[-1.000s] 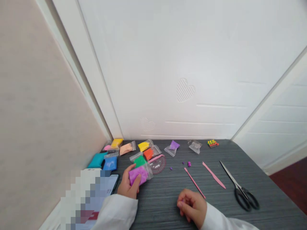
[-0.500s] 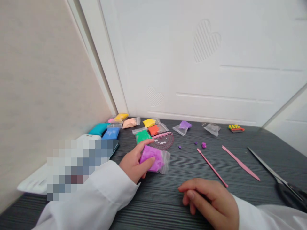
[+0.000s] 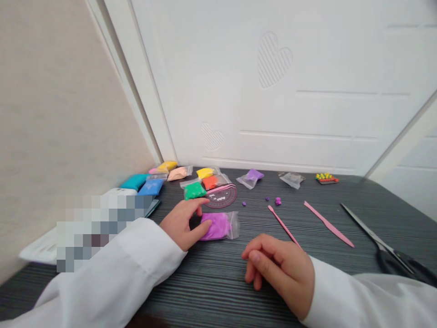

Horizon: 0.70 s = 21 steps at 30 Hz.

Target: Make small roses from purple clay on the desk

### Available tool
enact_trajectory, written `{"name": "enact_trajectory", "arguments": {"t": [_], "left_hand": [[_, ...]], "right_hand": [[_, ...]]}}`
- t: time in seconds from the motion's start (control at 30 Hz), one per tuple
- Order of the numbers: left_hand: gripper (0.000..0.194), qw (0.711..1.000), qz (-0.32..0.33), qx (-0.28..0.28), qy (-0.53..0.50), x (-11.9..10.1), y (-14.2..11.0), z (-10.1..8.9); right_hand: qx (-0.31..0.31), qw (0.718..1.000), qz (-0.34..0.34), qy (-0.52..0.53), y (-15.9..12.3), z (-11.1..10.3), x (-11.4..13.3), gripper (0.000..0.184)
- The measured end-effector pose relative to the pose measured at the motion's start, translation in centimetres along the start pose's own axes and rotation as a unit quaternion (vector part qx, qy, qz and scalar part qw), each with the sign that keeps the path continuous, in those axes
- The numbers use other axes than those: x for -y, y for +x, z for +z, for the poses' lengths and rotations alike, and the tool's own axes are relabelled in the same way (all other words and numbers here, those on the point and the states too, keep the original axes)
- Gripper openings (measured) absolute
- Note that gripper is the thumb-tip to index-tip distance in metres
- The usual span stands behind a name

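Magenta bag (image 3: 215,227) lies flat on the dark table (image 3: 218,282), clear end toward 3 o'clock. Left hand (image 3: 179,223) at its 9 — thumb resting on the near edge, fingers spread, nothing clamped. Right hand (image 3: 282,271) at 4, loosely curled; can't tell if it holds anything. I'd touch it lightly and keep it flat — green bag (image 3: 195,190) at 11 and protractor (image 3: 221,197) at 12 leave little room.

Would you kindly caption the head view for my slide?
Left hand at the magenta bag, right hand loosely curled near a pink stick.
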<state>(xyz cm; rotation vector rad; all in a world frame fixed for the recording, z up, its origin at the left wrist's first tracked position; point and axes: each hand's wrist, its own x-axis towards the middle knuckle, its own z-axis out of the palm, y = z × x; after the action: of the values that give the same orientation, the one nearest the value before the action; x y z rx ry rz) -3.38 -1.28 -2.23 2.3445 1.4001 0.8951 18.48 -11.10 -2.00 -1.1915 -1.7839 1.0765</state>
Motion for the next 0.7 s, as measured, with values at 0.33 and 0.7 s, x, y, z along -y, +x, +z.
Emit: {"name": "enact_trajectory", "arguments": {"t": [0.33,0.7], "left_hand": [[0.040,0.997,0.057,-0.020,0.037,0.0,-0.4,-0.2],[0.044,0.997,0.074,0.012,-0.011,-3.9,-3.9,-2.3]], "right_hand": [[0.018,0.998,-0.010,-0.054,0.0,-1.2,0.5,0.024],[0.022,0.999,0.006,0.036,0.7,-1.4,-1.3,0.005]]}}
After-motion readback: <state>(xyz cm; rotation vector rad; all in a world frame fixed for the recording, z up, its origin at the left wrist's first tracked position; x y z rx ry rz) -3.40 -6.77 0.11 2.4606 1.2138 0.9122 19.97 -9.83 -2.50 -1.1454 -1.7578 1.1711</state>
